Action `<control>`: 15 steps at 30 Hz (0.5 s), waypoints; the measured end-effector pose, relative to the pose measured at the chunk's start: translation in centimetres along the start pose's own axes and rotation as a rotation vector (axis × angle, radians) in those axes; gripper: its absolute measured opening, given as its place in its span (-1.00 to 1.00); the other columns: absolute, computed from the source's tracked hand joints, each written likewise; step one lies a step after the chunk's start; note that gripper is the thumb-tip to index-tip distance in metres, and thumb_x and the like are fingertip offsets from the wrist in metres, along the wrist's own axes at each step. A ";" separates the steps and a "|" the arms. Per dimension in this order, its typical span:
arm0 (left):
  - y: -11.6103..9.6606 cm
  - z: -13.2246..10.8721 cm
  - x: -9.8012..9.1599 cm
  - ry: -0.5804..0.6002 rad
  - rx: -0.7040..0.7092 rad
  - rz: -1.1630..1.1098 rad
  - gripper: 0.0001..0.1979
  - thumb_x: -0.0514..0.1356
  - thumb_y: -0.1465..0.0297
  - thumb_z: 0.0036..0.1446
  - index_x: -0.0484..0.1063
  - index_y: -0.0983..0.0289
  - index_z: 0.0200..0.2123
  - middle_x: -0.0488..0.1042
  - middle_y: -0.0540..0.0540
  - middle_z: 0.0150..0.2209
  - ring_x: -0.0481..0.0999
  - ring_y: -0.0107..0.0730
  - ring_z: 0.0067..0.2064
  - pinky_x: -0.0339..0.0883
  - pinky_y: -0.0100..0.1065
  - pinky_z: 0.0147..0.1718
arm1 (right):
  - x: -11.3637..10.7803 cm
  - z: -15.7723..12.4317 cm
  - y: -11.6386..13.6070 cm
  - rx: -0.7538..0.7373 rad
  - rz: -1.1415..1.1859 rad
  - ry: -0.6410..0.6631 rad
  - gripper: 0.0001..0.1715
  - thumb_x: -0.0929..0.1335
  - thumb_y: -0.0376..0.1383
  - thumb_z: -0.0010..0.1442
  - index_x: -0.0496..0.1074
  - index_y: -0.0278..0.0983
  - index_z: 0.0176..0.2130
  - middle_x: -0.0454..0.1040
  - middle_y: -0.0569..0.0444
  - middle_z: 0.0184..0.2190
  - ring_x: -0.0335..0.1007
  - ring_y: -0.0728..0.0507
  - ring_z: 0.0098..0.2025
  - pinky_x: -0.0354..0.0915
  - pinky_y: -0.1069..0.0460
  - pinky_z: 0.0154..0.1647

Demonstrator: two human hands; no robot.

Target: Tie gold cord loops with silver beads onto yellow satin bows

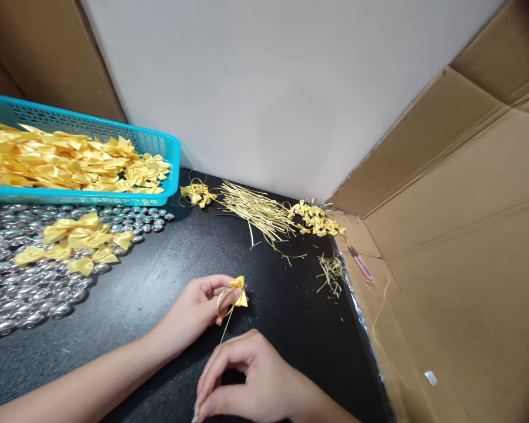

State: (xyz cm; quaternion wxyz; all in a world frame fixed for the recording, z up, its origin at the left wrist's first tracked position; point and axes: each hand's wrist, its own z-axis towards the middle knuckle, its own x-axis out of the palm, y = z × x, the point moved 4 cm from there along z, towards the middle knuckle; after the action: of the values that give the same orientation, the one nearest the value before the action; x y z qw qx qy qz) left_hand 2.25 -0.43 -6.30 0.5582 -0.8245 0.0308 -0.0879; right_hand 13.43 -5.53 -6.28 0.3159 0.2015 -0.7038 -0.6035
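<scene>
Over the black table (pixel 158 305), my left hand (pixel 205 302) pinches a yellow bow (pixel 239 292) between thumb and fingers. A thin gold cord (pixel 227 326) loops beside the bow and runs down toward my right hand (pixel 247 379). The right hand is nearer the camera, its thumb and index finger pressed together at the bottom of the view. What lies between those fingertips is too small to make out, and the cord's lower end is hidden behind the hand.
A turquoise basket (pixel 171 170) of yellow bows stands at the left, with silver beads (pixel 62 294) and loose bows (pixel 88 238) before it. Farther back lie gold cords (pixel 258 211) and finished-looking bow clusters (pixel 315 217). Cord scraps (pixel 331 273) and pink snips (pixel 362 265) lie right.
</scene>
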 end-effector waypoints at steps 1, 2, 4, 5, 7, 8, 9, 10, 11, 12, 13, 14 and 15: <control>0.1 0.0 0.0 0.006 0.006 0.000 -0.62 0.32 0.08 -0.09 0.47 0.31 -0.42 0.19 -0.17 -0.68 0.02 -0.57 -0.62 -0.09 -0.52 -0.68 | 0.1 0.0 -0.4 0.027 0.023 0.007 -0.54 0.57 0.03 -0.19 0.50 -0.28 -0.56 0.51 0.11 -0.55 0.44 -0.02 -0.52 0.40 0.08 -0.36; 0.2 0.1 0.0 0.012 0.011 -0.002 -0.62 0.32 0.08 -0.09 0.46 0.31 -0.42 0.18 -0.17 -0.68 0.02 -0.57 -0.62 -0.10 -0.52 -0.68 | 0.1 0.1 -0.7 0.052 0.036 0.013 -0.55 0.58 0.02 -0.20 0.51 -0.28 -0.56 0.51 0.11 -0.55 0.43 -0.02 -0.51 0.39 0.08 -0.35; 0.5 0.3 0.0 0.031 0.018 -0.014 -0.61 0.32 0.08 -0.09 0.46 0.32 -0.43 0.18 -0.16 -0.67 0.02 -0.58 -0.61 -0.11 -0.53 -0.68 | 0.2 0.2 -1.0 0.080 0.036 0.023 -0.55 0.57 0.03 -0.21 0.51 -0.27 -0.56 0.50 0.12 -0.54 0.42 -0.01 -0.50 0.38 0.08 -0.33; 0.7 0.3 0.0 0.037 0.021 -0.024 -0.61 0.32 0.08 -0.09 0.46 0.33 -0.43 0.20 -0.15 -0.66 0.02 -0.58 -0.61 -0.11 -0.53 -0.68 | 0.3 0.2 -1.0 0.091 0.031 0.025 -0.54 0.57 0.04 -0.21 0.51 -0.27 -0.57 0.50 0.12 -0.54 0.41 -0.01 -0.50 0.38 0.08 -0.32; 1.0 0.5 -0.1 0.050 0.020 -0.040 -0.59 0.32 0.07 -0.09 0.46 0.33 -0.41 0.25 -0.12 -0.63 0.04 -0.58 -0.60 -0.10 -0.53 -0.67 | 0.4 0.3 -1.2 0.101 0.016 0.026 -0.54 0.56 0.06 -0.22 0.51 -0.26 -0.57 0.50 0.12 -0.54 0.41 -0.02 -0.49 0.37 0.07 -0.33; 1.1 0.5 -0.1 0.054 0.017 -0.042 -0.58 0.33 0.07 -0.10 0.46 0.34 -0.40 0.28 -0.11 -0.62 0.05 -0.58 -0.60 -0.10 -0.53 -0.66 | 0.5 0.3 -1.2 0.098 0.007 0.025 -0.54 0.56 0.06 -0.21 0.51 -0.26 -0.57 0.50 0.12 -0.54 0.41 -0.03 -0.48 0.37 0.07 -0.33; 1.1 0.5 -0.1 0.053 0.012 -0.042 -0.58 0.33 0.07 -0.11 0.46 0.34 -0.40 0.29 -0.10 -0.61 0.06 -0.58 -0.59 -0.10 -0.53 -0.66 | 0.5 0.3 -1.2 0.088 -0.004 0.025 -0.54 0.56 0.06 -0.20 0.52 -0.26 -0.57 0.50 0.12 -0.54 0.40 -0.03 -0.49 0.36 0.07 -0.33; 1.0 0.5 -0.1 0.050 0.006 -0.039 -0.57 0.33 0.06 -0.12 0.46 0.34 -0.40 0.30 -0.09 -0.61 0.06 -0.57 -0.59 -0.10 -0.52 -0.66 | 0.5 0.4 -1.1 0.070 -0.017 0.023 -0.55 0.56 0.05 -0.18 0.52 -0.26 -0.57 0.50 0.12 -0.54 0.39 -0.02 -0.49 0.35 0.07 -0.35; 0.9 0.4 -0.1 0.045 0.000 -0.034 -0.57 0.34 0.06 -0.13 0.46 0.34 -0.40 0.29 -0.10 -0.61 0.06 -0.57 -0.59 -0.11 -0.52 -0.66 | 0.5 0.4 -1.0 0.046 -0.028 0.020 -0.57 0.55 0.04 -0.15 0.52 -0.26 -0.56 0.49 0.12 -0.55 0.38 -0.02 -0.50 0.34 0.07 -0.35; 0.7 0.4 -0.1 0.037 -0.004 -0.031 -0.57 0.34 0.06 -0.13 0.46 0.33 -0.41 0.27 -0.11 -0.63 0.06 -0.57 -0.59 -0.11 -0.52 -0.66 | 0.3 0.4 -0.6 0.014 -0.037 0.012 -0.59 0.55 0.01 -0.12 0.51 -0.26 -0.56 0.49 0.12 -0.56 0.38 -0.02 -0.51 0.33 0.06 -0.36; 0.5 0.3 -0.1 0.029 -0.005 -0.028 -0.58 0.33 0.06 -0.13 0.46 0.33 -0.42 0.24 -0.13 -0.65 0.04 -0.57 -0.60 -0.12 -0.51 -0.65 | 0.0 0.3 -0.1 -0.026 -0.044 -0.003 -0.62 0.56 -0.03 -0.09 0.51 -0.26 -0.56 0.48 0.12 -0.57 0.37 -0.03 -0.51 0.32 0.06 -0.36; 0.2 0.2 -0.1 0.025 -0.004 -0.026 -0.59 0.33 0.06 -0.12 0.45 0.32 -0.43 0.21 -0.15 -0.67 0.03 -0.57 -0.61 -0.12 -0.51 -0.65 | -0.4 0.3 0.6 -0.073 -0.042 -0.028 -0.66 0.56 -0.08 -0.06 0.51 -0.26 -0.56 0.47 0.12 -0.57 0.37 -0.03 -0.51 0.32 0.05 -0.35; 0.0 0.2 -0.1 0.023 -0.002 -0.023 -0.60 0.33 0.06 -0.11 0.45 0.31 -0.44 0.18 -0.17 -0.68 0.02 -0.57 -0.61 -0.11 -0.50 -0.65 | -1.0 0.2 1.3 -0.130 -0.033 -0.060 -0.71 0.56 -0.13 -0.04 0.51 -0.26 -0.54 0.47 0.12 -0.57 0.37 -0.04 -0.50 0.31 0.04 -0.34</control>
State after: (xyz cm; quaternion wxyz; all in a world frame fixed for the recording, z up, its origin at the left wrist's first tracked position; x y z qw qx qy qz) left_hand 2.19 -0.29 -6.39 0.5561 -0.8242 0.0278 -0.1035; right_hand 14.18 -4.50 -5.19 0.2971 0.1739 -0.6687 -0.6590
